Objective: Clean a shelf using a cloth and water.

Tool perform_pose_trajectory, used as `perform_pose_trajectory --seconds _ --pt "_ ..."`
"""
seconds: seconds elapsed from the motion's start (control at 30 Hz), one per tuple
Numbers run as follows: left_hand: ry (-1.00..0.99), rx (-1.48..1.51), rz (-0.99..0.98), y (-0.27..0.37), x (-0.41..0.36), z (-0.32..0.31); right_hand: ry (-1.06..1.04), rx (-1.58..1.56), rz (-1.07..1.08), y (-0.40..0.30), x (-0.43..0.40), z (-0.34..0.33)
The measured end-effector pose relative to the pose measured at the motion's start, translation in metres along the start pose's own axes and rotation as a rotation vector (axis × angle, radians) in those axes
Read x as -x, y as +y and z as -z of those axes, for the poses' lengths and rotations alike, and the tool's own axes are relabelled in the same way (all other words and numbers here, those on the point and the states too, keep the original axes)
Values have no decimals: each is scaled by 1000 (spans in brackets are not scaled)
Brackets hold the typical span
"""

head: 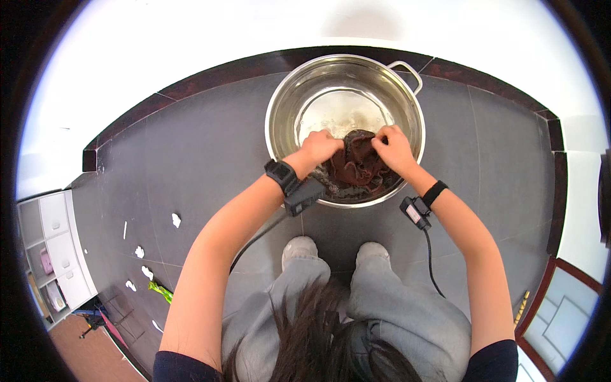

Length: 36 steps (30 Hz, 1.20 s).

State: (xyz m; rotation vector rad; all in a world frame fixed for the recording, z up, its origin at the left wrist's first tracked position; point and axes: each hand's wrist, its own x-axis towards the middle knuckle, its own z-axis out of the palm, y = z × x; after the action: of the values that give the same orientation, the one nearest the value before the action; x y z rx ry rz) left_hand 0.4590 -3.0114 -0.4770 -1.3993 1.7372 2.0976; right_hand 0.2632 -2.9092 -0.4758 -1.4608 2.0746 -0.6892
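Observation:
A large stainless steel basin (281,90) with a loop handle stands on the floor before me, holding some water. Dark brown wet cloth (358,162) lies bunched in its near part. My left hand (322,147) pinches the left side of the cloth between thumb and fingers. On the cloth's upper right edge, my right hand (394,147) grips it with thumb and fingertips. Both hands are inside the rim, above the near half of the basin. Each wrist wears a black strap with a small cabled device.
Dark grey floor tiles (191,133) surround the basin, with a white wall (215,33) behind it. My shoes are just this side of the basin. Several crumpled white scraps and a green leafy stalk (160,290) lie at left, near a white cabinet (62,253).

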Motion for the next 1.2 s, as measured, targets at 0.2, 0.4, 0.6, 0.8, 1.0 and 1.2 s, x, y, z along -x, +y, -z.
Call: perform_pose_trajectory --seconds 0.2,0.4,0.6,0.8,1.0,1.2 --pt "100 -1147 -108 -12 18 -41 -293 598 211 -23 15 -8" --pt "28 -1323 -19 -5 9 -38 -534 731 110 -21 1 -19" --pt "21 -1424 33 -14 -5 -39 -555 837 85 -28 -4 -30" --pt "4 -1344 96 -15 -10 -41 -566 835 96 -28 -3 -29" --pt "-1 -1297 57 -15 -11 -38 -567 842 83 -25 -5 -30" --pt "-5 -1318 -42 -8 -5 -30 -476 601 96 -20 -4 -25"
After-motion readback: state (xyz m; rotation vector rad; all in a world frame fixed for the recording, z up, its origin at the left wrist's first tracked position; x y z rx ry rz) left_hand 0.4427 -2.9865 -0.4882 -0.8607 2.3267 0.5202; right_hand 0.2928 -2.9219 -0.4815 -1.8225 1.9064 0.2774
